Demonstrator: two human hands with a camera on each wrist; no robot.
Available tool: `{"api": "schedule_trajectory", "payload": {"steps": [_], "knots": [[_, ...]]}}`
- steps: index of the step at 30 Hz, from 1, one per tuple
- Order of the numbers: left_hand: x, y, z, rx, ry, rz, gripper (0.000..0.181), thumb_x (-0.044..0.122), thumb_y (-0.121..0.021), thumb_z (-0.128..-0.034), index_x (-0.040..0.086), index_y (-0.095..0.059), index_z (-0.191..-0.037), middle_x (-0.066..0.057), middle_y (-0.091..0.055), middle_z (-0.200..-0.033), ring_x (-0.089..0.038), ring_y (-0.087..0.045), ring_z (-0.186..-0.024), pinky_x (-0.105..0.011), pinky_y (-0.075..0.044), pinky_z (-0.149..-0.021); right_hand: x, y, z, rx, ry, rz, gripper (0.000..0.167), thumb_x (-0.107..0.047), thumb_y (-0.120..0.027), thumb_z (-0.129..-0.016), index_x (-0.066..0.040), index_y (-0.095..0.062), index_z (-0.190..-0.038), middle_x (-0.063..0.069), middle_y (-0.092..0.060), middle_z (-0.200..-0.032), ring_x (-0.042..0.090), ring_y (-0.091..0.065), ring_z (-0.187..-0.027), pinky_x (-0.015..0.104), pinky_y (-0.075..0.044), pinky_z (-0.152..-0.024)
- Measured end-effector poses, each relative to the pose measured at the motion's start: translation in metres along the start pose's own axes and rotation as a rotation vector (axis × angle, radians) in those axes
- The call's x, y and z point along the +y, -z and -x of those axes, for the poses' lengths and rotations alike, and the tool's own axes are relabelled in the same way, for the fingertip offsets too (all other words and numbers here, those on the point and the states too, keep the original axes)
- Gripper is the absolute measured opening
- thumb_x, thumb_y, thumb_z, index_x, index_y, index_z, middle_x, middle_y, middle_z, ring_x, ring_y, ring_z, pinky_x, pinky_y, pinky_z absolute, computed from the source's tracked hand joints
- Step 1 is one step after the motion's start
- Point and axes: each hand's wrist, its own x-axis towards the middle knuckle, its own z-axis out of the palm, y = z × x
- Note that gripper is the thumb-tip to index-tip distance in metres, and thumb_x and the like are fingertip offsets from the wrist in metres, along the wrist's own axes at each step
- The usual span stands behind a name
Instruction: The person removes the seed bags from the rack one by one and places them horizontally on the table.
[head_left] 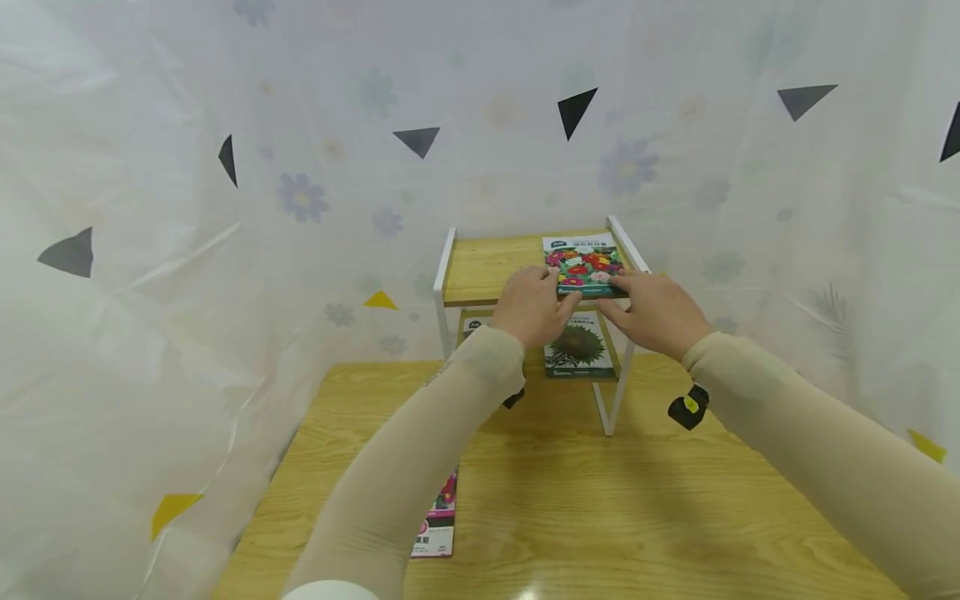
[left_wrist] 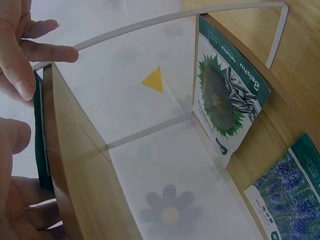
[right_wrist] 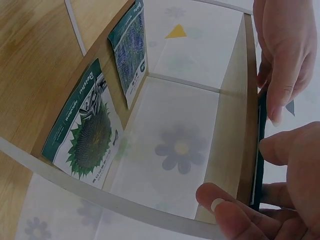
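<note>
A packet with colourful flowers (head_left: 582, 265) lies flat on the right part of the upper shelf board (head_left: 487, 258). My left hand (head_left: 531, 305) touches the packet's left side near the front edge, fingers extended. On the other side, my right hand (head_left: 660, 312) has its fingers on the packet's front right corner. Its thumb (right_wrist: 215, 200) lies by the board's front edge. Below, a sunflower packet (head_left: 577, 346) lies on the lower board's right part. A packet with blue-purple flowers (left_wrist: 292, 192) lies left of it, mostly behind my left hand in the head view.
The two-tier shelf has a white frame (head_left: 442, 317) and stands on a wooden table (head_left: 570, 500). Another packet with pink flowers (head_left: 435, 533) lies nearer on the table, partly under my left forearm. A patterned white sheet (head_left: 315, 125) hangs behind the shelf.
</note>
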Motion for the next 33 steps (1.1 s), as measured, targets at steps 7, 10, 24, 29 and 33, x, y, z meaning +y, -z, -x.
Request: {"api": "schedule_trajectory", "payload": {"steps": [7,10,24,29,33], "knots": [[-0.002,0.002,0.004,0.022,-0.022,-0.007,0.064,0.052,-0.028,-0.1017,0.007,-0.044,-0.144,-0.007,-0.047,-0.143,-0.020,-0.040,-0.133,-0.033,-0.025,-0.113,-0.003,-0.001,0.001,0.029,0.004,-0.054,0.051,-0.031,-0.054,-0.098,0.009,-0.055,-0.129,0.030,-0.052,-0.131,0.030,-0.070,-0.085,0.049,-0.055,-0.071],[-0.002,0.004,0.006,0.031,-0.021,0.016,0.062,0.051,-0.030,-0.1019,0.008,-0.045,-0.144,-0.007,-0.048,-0.141,-0.020,-0.041,-0.131,-0.033,-0.026,-0.113,-0.004,0.000,0.001,0.045,-0.003,-0.086,0.048,-0.029,-0.055,-0.098,0.009,-0.057,-0.126,0.029,-0.054,-0.130,0.031,-0.069,-0.087,0.049,-0.055,-0.073],[-0.007,-0.001,0.023,0.148,-0.050,0.136,0.057,0.048,-0.033,-0.1026,0.006,-0.054,-0.137,-0.005,-0.057,-0.130,-0.018,-0.048,-0.122,-0.031,-0.032,-0.109,-0.007,-0.003,0.010,0.191,0.049,-0.119,0.026,-0.018,-0.055,-0.098,0.000,-0.074,-0.093,0.019,-0.068,-0.102,0.022,-0.061,-0.064,0.044,-0.050,-0.068],[-0.006,-0.005,0.027,0.203,-0.055,0.216,0.056,0.047,-0.031,-0.1032,0.007,-0.055,-0.135,-0.006,-0.057,-0.130,-0.020,-0.047,-0.126,-0.033,-0.031,-0.110,-0.006,-0.001,0.016,0.258,0.014,-0.132,0.022,-0.017,-0.061,-0.095,-0.001,-0.076,-0.092,0.019,-0.070,-0.100,0.018,-0.058,-0.057,0.035,-0.045,-0.052],[-0.003,-0.007,0.030,0.241,-0.068,0.235,0.056,0.047,-0.031,-0.1033,0.007,-0.058,-0.132,-0.007,-0.058,-0.129,-0.022,-0.044,-0.130,-0.032,-0.026,-0.113,-0.005,0.001,0.021,0.287,-0.021,-0.198,0.022,-0.019,-0.063,-0.094,-0.002,-0.077,-0.096,0.016,-0.071,-0.094,0.023,-0.065,-0.069,0.041,-0.052,-0.059]]}}
